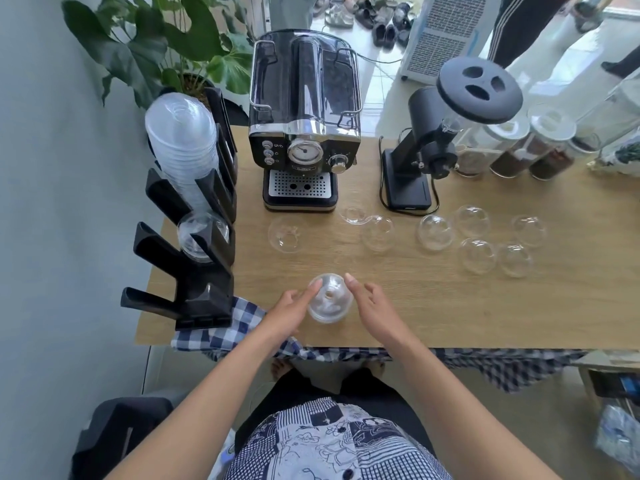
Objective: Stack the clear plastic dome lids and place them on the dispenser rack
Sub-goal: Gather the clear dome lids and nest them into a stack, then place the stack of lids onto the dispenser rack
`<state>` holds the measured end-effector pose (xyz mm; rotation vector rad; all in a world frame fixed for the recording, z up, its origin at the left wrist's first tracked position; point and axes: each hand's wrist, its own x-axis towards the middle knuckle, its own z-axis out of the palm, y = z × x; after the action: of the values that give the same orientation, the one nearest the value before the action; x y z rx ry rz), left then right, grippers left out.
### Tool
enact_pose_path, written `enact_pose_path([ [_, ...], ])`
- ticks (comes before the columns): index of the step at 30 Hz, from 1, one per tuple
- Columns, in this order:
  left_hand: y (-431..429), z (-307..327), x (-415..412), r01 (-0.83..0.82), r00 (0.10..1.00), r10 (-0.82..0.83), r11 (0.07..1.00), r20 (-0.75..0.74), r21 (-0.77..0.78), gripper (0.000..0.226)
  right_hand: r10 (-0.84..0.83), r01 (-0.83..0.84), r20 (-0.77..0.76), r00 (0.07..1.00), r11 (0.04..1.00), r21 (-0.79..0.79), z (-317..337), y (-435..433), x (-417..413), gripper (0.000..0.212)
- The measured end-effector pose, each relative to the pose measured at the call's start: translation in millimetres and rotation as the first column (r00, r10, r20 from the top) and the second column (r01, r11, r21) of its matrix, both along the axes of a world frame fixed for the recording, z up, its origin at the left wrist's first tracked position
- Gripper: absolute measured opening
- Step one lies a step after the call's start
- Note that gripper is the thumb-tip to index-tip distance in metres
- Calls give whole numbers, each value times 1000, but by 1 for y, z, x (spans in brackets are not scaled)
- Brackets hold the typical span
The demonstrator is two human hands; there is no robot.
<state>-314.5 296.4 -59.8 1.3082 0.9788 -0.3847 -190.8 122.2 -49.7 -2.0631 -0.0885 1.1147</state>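
A small stack of clear dome lids [329, 301] stands on the wooden table near its front edge. My left hand [291, 306] touches its left side with the fingers spread. My right hand [369, 303] is at its right side, fingers open, just touching or a hair apart. Several loose dome lids lie further back: one [287, 233] in front of the coffee machine, one [378, 232] in the middle, others on the right [478, 255]. The black dispenser rack [194, 271] stands at the table's left edge, holding a tall stack of lids [183, 143] and a short one [202, 235].
A black espresso machine [304, 116] and a coffee grinder [433, 147] stand at the back. Jars [519, 150] line the back right. A blue checked cloth [221, 327] lies under the rack and hangs over the front edge. A plant [156, 39] stands behind the rack.
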Motion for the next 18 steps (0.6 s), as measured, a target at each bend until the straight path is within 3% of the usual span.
enact_pose_path([
  [3,-9,3,10,23,999,-22,999,-32,35,95,11,-14,-96,995,1000,-28,1,4,2,135],
  [6,-12,4,16,24,999,-20,996,-45,87,50,3,0,-149,989,1000,20,6,14,0,84],
  [8,-12,2,16,-30,998,33,998,-47,64,60,-18,24,-177,984,999,33,7,18,0,70],
  [11,-7,-9,10,-88,994,89,996,-59,14,101,-70,82,-248,966,996,38,11,18,2,69],
  [13,-4,-15,9,-87,995,85,996,-57,-31,104,-77,91,-269,960,995,40,12,17,3,72],
  [18,2,-20,12,-153,988,152,987,-17,-59,111,-83,102,-251,964,993,63,28,20,-1,107],
])
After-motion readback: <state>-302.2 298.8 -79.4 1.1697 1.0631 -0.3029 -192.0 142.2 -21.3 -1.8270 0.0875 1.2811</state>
